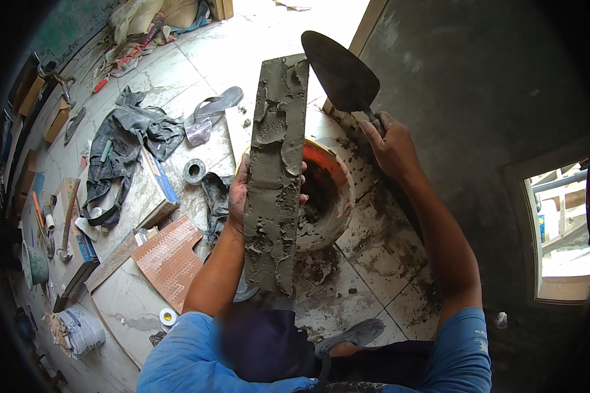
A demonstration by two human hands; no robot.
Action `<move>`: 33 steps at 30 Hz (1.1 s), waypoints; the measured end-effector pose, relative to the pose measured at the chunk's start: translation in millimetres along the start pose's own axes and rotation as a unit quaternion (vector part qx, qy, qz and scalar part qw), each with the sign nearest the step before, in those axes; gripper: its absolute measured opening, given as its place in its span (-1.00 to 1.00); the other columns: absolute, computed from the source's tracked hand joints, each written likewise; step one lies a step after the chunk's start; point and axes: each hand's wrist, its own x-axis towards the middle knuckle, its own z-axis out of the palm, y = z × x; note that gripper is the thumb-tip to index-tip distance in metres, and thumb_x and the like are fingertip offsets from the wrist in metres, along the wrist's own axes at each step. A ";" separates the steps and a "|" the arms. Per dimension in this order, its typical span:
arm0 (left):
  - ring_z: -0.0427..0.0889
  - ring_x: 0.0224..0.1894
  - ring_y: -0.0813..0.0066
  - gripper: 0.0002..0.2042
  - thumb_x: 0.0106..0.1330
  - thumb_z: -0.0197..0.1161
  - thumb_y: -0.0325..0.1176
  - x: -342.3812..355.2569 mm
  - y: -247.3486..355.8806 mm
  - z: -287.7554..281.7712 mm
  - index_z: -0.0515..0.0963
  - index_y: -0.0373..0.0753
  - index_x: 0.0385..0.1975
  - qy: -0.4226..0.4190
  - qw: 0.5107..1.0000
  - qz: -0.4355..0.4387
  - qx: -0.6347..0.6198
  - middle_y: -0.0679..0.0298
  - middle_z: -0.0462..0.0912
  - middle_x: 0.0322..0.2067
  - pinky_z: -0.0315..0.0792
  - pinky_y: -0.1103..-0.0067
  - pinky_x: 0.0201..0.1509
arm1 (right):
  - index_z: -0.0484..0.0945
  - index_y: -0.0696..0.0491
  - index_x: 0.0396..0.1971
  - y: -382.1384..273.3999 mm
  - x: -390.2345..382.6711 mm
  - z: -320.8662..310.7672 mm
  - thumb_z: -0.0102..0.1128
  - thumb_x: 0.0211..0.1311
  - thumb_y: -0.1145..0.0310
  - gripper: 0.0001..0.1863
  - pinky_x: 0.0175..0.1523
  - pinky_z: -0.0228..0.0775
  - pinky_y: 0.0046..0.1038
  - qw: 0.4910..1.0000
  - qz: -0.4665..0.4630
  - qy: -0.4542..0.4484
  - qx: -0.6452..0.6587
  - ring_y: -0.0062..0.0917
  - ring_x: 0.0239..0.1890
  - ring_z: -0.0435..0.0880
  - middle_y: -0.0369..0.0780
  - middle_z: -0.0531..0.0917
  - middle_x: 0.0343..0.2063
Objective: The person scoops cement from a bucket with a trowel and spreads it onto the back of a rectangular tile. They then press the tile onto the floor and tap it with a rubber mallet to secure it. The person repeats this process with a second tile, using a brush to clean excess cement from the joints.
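A long narrow slab (275, 190) coated in lumpy grey mortar stands lengthwise in front of me, with my left hand (238, 190) gripping it from beneath, fingertips showing at its right edge. My right hand (390, 144) holds the handle of a pointed trowel (341, 69). The dark blade is raised just right of the slab's far end. An orange-lined bucket (337, 203) with grey mortar inside sits on the floor behind the slab, which hides part of it.
At left lie a dark cloth bag (121, 144), sandal (216, 105), tape roll (195, 170), hammer (70, 216), boards (167, 259) and sack (82, 334). A pile of sacks (144, 19) is at the back. A grey wall (452, 98) with a low framed opening (560, 229) borders the right.
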 end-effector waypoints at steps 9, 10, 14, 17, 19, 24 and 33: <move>0.47 0.15 -0.02 -0.35 0.49 -0.38 0.14 1.7 16.6 -13.8 0.25 -0.28 0.31 0.021 0.998 0.030 0.043 -0.17 0.40 0.17 0.39 0.07 0.19 | 0.48 0.23 -0.32 -6.3 -65.4 11.8 0.20 0.27 0.13 -0.61 -0.22 0.38 -0.21 0.989 -0.071 -0.097 0.083 -0.03 -0.35 0.55 0.03 0.55 -0.41; 0.46 0.16 -0.10 -0.35 0.50 -0.36 0.13 2.1 21.8 -23.6 0.20 -0.29 0.33 -0.025 0.999 0.015 0.033 -0.20 0.36 0.20 0.39 0.02 0.20 | 0.48 0.23 -0.32 -8.1 -75.4 11.1 0.20 0.27 0.13 -0.61 -0.22 0.38 -0.21 0.989 -0.072 -0.098 0.084 -0.03 -0.35 0.55 0.03 0.55 -0.41; 0.42 0.19 -0.20 -0.34 0.49 -0.34 0.14 -4.9 31.6 -42.4 0.14 -0.29 0.36 0.108 0.984 0.137 -0.035 -0.19 0.30 0.25 0.31 -0.03 0.27 | 0.50 0.20 -0.32 -16.5 -116.5 1.4 0.23 0.24 0.17 -0.65 -0.23 0.41 -0.20 0.982 -0.092 -0.152 0.065 -0.07 -0.33 0.58 -0.02 0.56 -0.43; 0.38 0.23 -0.18 -0.32 0.48 -0.33 0.17 0.6 28.0 -21.2 0.14 -0.28 0.36 0.004 0.996 0.054 0.068 -0.16 0.30 0.26 0.24 -0.02 0.33 | 0.51 0.19 -0.32 -13.8 -142.7 -11.8 0.27 0.20 0.20 -0.68 -0.25 0.42 -0.20 0.974 -0.117 -0.192 0.022 -0.10 -0.34 0.59 -0.06 0.57 -0.44; 0.33 0.26 -0.20 -0.30 0.47 -0.35 0.18 8.2 17.2 -1.2 0.13 -0.31 0.36 0.001 0.997 0.050 0.051 -0.19 0.29 0.25 0.22 -0.03 0.33 | 0.52 0.18 -0.32 -4.4 -155.9 -22.1 0.29 0.18 0.21 -0.69 -0.27 0.42 -0.20 0.967 -0.157 -0.199 -0.008 -0.11 -0.36 0.59 -0.07 0.56 -0.44; 0.30 0.28 -0.26 -0.21 0.42 -0.38 0.28 7.6 14.6 6.9 0.10 -0.32 0.37 0.112 0.982 0.054 0.142 -0.22 0.26 0.26 0.11 -0.21 0.30 | 0.52 0.18 -0.30 5.3 -148.1 -47.0 0.31 0.15 0.21 -0.67 -0.30 0.40 -0.23 0.987 -0.097 -0.127 -0.034 -0.11 -0.37 0.58 -0.07 0.55 -0.45; 0.68 -0.14 0.24 -0.51 0.48 -0.07 0.00 4.4 1.0 -15.7 0.35 -0.30 0.16 0.168 0.955 0.107 0.220 0.05 0.61 -0.10 0.68 0.33 -0.19 | 0.49 0.24 -0.28 -8.9 -90.4 -72.8 0.17 0.28 0.14 -0.61 -0.22 0.36 -0.20 0.990 0.007 -0.089 -0.107 0.02 -0.30 0.55 0.05 0.58 -0.39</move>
